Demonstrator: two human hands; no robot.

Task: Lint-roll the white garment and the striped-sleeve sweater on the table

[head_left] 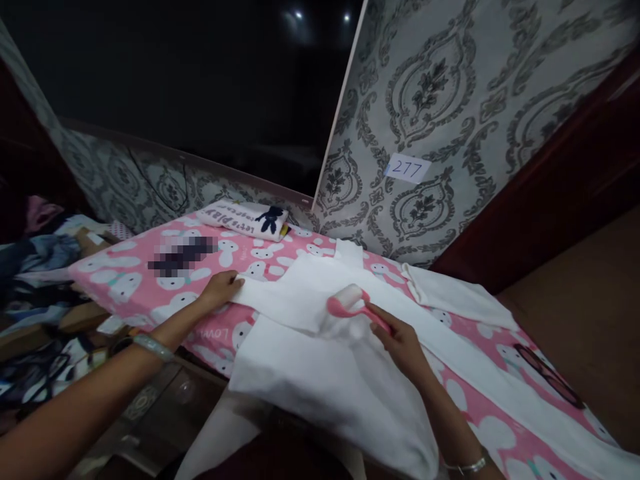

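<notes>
A white long-sleeved garment [295, 293] lies spread over the pink bunny-print cover, and part of it hangs over the near edge. At its left end, my left hand [223, 290] is closed on the cuff of the sleeve. My right hand [400, 340] grips the pink handle of a lint roller [347, 303]. The roller's pale cylinder rests on or just above the white cloth near the middle; exact contact is hard to tell.
A folded printed white garment [245, 219] lies at the back, under a large dark television [190, 87]. Folded white cloth [460, 297] and dark-rimmed glasses [547, 373] lie to the right. Clothes and boxes [50, 247] are heaped at left. A paper label [407, 168] is on the wall.
</notes>
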